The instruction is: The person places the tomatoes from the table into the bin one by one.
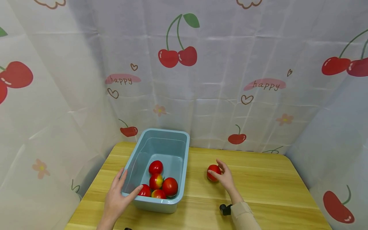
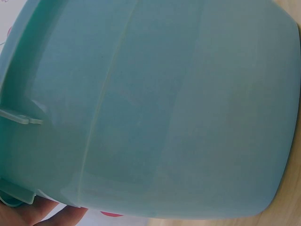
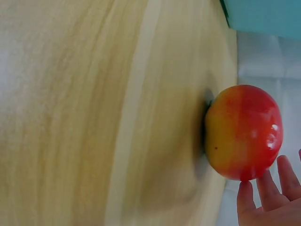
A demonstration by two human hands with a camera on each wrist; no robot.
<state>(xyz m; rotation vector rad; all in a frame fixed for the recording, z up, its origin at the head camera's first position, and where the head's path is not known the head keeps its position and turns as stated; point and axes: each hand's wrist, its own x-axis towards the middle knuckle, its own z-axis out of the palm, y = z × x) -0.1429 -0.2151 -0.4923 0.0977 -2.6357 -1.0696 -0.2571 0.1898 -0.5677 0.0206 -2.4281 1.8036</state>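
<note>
A blue-grey plastic bin (image 1: 184, 166) stands on the table and holds several round red fruits, some with yellow patches. My left hand (image 1: 116, 195) rests at its near left corner, thumb stretched over the front rim and fingers spread along the left side. The left wrist view is filled by the bin's outer wall (image 2: 141, 113), with fingertips (image 2: 68, 216) at the lower left edge. To the right of the bin, my right hand (image 1: 225, 177) reaches round a glossy red-and-yellow apple (image 3: 244, 132). Its extended fingertips (image 3: 246, 188) touch the apple's side.
A light wooden table (image 1: 267, 195) carries everything. White curtains (image 1: 218, 73) printed with cherries surround it at the back and both sides. A small black device (image 1: 225, 210) sits at the right wrist beside the beige sleeve (image 1: 244, 217).
</note>
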